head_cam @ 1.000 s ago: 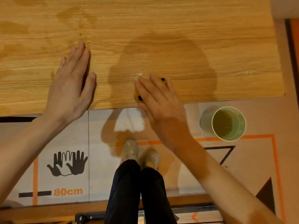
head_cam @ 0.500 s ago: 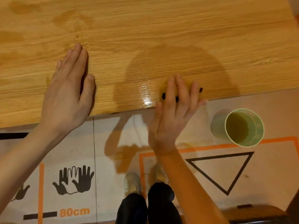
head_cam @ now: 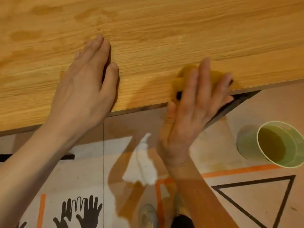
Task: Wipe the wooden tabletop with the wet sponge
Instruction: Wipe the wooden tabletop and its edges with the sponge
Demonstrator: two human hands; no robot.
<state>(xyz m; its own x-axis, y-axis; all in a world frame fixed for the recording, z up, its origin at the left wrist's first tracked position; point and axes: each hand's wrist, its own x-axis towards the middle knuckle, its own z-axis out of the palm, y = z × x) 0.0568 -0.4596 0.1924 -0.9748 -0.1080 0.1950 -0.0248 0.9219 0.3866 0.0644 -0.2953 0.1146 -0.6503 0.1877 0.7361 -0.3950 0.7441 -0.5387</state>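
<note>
Fingers (head_cam: 204, 76) press sponge (head_cam: 182, 76); no writing readable.

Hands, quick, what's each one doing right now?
Left hand: open, flat on the tabletop.
Right hand: open, straight fingers pressing the sponge.

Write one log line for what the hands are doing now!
right hand: presses sponge at tabletop edge | left hand: flat on tabletop | cup: on floor
</note>
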